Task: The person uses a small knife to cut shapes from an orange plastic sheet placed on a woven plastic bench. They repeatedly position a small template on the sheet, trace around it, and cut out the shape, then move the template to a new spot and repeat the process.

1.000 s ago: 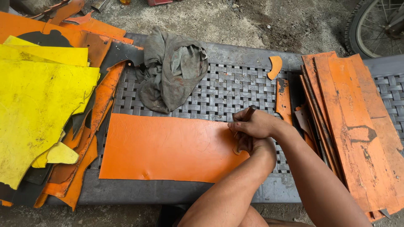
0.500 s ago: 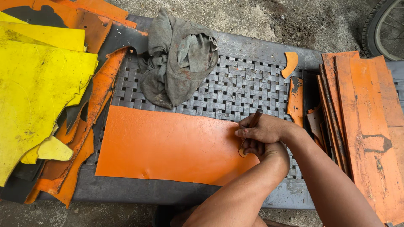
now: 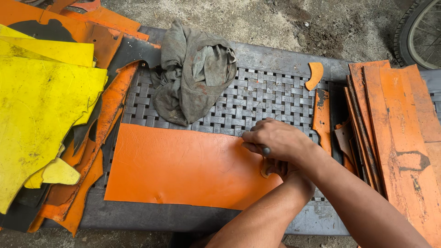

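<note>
Fingers (image 3: 257, 138) of the right hand (image 3: 275, 140) pinch a thin tool (image 3: 265, 149) on the orange sheet (image 3: 183, 167); left hand (image 3: 278, 169) beneath, grip unclear

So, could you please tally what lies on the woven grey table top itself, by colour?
Orange: 3 – the large sheet, the curved offcut, the narrow strip
Grey: 1 – the crumpled cloth
Total: 4
The side piles overlap too much to count.
</note>
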